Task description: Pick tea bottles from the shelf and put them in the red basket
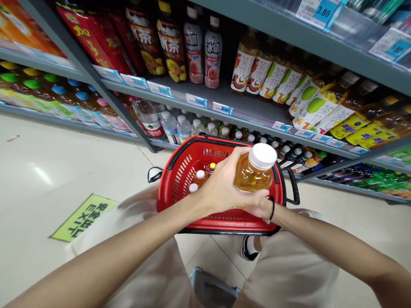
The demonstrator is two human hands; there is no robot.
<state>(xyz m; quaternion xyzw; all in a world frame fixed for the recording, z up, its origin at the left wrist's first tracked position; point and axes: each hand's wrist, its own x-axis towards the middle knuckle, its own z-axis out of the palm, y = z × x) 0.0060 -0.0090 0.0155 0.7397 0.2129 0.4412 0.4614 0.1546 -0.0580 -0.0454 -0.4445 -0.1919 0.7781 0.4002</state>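
A large bottle of amber drink with a white cap stands nearly upright between my hands, above the red shopping basket. My left hand is wrapped round the bottle's near left side. Low on the bottle's right side, my right hand grips it, its fingers mostly hidden; a dark band circles that wrist. Inside the basket, left of my hand, are a white-capped bottle, another white cap and a yellow-capped bottle. My left hand and the held bottle cover the rest of the basket's inside.
Shelves of bottled drinks stretch across the front, with price tags along their edges. The basket's black handle sticks out at right. A yellow-green exit sign lies on the floor at left. A grey object lies between my legs.
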